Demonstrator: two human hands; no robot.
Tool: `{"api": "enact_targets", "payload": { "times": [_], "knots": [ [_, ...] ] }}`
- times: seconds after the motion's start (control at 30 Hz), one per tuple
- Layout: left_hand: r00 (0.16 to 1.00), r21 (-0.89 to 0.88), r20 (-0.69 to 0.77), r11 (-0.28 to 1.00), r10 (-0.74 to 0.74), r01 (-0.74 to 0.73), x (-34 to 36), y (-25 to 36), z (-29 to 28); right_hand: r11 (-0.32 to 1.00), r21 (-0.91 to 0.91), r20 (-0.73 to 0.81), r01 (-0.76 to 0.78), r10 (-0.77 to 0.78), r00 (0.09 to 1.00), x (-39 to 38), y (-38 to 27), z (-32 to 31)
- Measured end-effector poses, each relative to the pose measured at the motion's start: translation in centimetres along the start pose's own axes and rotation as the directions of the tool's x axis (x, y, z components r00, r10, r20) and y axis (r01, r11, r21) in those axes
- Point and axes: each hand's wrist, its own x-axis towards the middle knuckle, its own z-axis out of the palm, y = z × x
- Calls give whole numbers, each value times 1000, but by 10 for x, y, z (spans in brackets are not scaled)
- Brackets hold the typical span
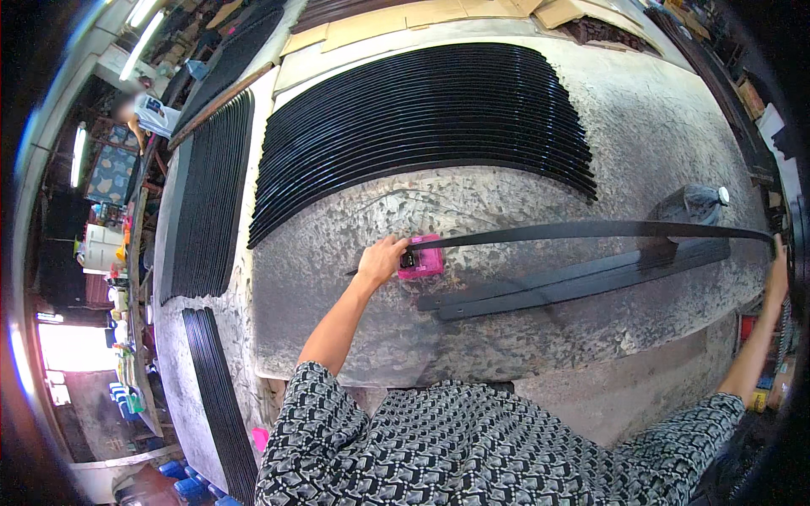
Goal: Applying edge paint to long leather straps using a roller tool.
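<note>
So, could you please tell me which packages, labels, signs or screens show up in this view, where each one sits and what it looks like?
Cardboard sheets: flat tan pieces along the far edge of the table.
Bottle: dark, white cap, at the right near the long black strip; no label readable.
Containers: small blue ones on the floor at lower left.
No screens or signs can be made out.

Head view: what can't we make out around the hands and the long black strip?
- Right hand: at the dark fisheye rim; its grip on the long black strip is unclear.
- Left hand: fingers curl over the pink block, hiding how block and strip meet.
- Bottle: strip crosses its lower part; contents unreadable.
- Strips on the table: too dark to count.
- Far person: small, blurred.
</note>
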Motion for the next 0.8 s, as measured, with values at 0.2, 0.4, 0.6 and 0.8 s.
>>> {"api": "enact_targets", "payload": {
  "times": [0.2, 0.4, 0.6, 0.8],
  "knots": [
    [980, 153, 22, 969, -198, 192, -76, -81, -4, 936, 303, 414, -178, 39, 909, -33, -218, 7],
    [944, 221, 6, 921, -329, 320, -137, -146, -14, 834, 542, 315, -102, -89, 945, -51, -341, -17],
    [900, 312, -2, 855, -435, 414, -198, -194, -36, 763, 637, 365, -112, -171, 915, -52, -441, -65],
    [847, 307, -35, 801, -530, 514, -270, -260, -42, 730, 679, 338, -74, -221, 915, -56, -523, -118]
  ]
}}
